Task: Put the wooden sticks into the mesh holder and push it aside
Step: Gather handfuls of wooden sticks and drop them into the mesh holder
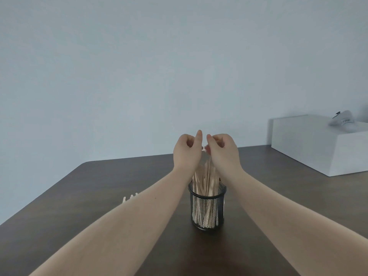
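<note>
A black mesh holder (207, 211) stands upright on the dark brown table (99, 186), full of pale wooden sticks (206, 181) that rise above its rim. Both my hands hover over the stick tops. My right hand (223, 150) pinches the upper end of a stick that reaches down into the holder. My left hand (187, 150) is curled beside it, index finger raised, fingertips close to the right hand's; whether it touches a stick is hidden. A few more stick ends (130, 197) lie on the table behind my left forearm.
A large white box (310, 148) sits at the table's back right, with a small white and grey object (343, 118) on top. A plain pale wall stands behind the table. The table's far left corner is rounded.
</note>
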The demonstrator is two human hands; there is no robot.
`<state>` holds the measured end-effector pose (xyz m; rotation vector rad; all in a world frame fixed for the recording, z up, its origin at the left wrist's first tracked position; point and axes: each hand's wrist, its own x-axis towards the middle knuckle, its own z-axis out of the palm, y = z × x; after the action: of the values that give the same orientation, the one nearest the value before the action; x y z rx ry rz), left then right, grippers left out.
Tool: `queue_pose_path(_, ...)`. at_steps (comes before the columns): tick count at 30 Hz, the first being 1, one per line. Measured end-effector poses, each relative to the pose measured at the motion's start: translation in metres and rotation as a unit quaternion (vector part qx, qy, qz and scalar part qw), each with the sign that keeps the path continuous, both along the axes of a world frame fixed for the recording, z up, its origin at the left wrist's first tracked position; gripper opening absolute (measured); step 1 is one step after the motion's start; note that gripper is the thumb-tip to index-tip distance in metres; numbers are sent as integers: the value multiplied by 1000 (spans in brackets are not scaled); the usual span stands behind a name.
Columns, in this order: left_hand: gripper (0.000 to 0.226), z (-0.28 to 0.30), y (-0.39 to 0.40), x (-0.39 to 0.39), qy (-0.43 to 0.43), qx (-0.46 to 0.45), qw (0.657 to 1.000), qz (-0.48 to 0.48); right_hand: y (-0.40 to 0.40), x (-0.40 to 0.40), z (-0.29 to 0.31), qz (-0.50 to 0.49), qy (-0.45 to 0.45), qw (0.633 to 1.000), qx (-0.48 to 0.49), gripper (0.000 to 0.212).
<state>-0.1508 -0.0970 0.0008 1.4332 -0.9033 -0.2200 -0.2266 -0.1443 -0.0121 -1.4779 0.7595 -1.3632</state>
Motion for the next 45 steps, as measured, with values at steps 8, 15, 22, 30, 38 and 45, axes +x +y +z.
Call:
queue_pose_path(8, 45, 14, 24, 15, 62, -8, 998, -5, -1, -8, 20, -13, 48, 998, -38, 34)
queue_pose_path(15, 34, 19, 81, 80, -1, 240, 959, 148, 43, 4, 50, -32, 61, 979, -192, 19)
queue_pose_path(22, 52, -22, 139, 108, -61, 489, 865, 92, 112, 54, 54, 88, 310, 924, -208, 29)
queue_pose_path(30, 67, -53, 146, 112, -62, 503, 860, 63, 110, 101, -7, 180, 670, 718, -62, 45)
queue_pose_path(38, 70, -61, 142, 120, -119, 532, 836, 53, 111, 115, -21, 209, 730, 644, -96, 57)
queue_pose_path(45, 73, -67, 136, 128, -118, 535, 835, 58, 106, 124, -22, 212, 718, 654, -108, 55)
